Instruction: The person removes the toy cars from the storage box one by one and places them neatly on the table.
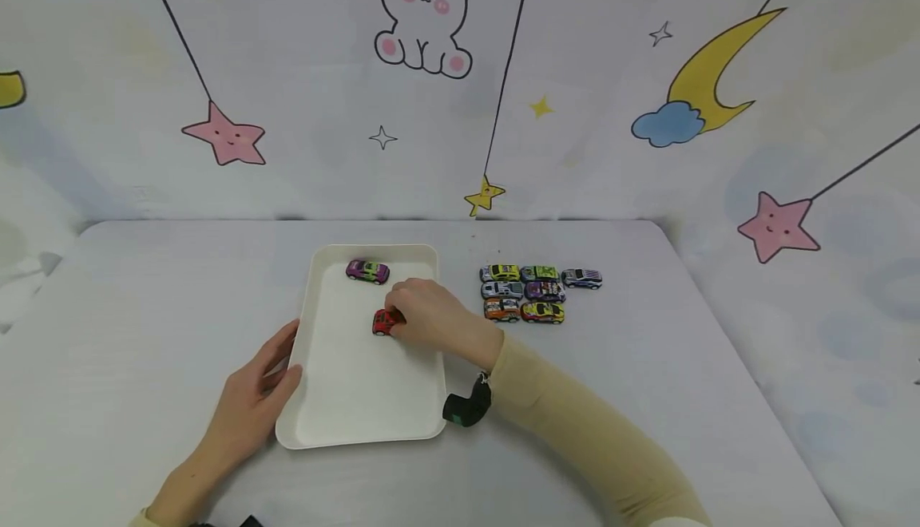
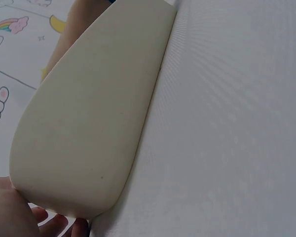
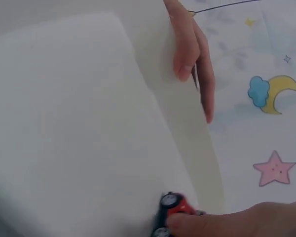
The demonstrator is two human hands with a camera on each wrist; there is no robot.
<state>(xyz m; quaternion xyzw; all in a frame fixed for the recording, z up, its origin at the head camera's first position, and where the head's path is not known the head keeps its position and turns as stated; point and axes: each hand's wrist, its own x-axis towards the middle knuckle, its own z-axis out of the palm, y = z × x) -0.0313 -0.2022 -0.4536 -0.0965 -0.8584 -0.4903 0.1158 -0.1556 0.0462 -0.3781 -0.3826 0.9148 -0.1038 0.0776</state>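
Observation:
A red toy car (image 1: 384, 322) is pinched by my right hand (image 1: 431, 315) over the white tray (image 1: 362, 441). In the right wrist view the thumb presses against the red toy car (image 3: 175, 212), and its dark wheels show. My left hand (image 1: 247, 399) grips the tray's left side. The right wrist view shows the left thumb inside the rim and the fingers (image 3: 205, 84) outside it. At the tray's far end sits a purple and green toy car (image 1: 367, 271). The left wrist view has the tray's outer wall (image 2: 89, 123) filling much of it.
To the right of the tray, several toy cars stand close together in rows, among them an orange and white car (image 1: 501, 309) and a yellow and red car (image 1: 542, 312). A silver car (image 1: 581, 278) stands at their right end. A patterned backdrop (image 1: 575, 56) rises behind the table.

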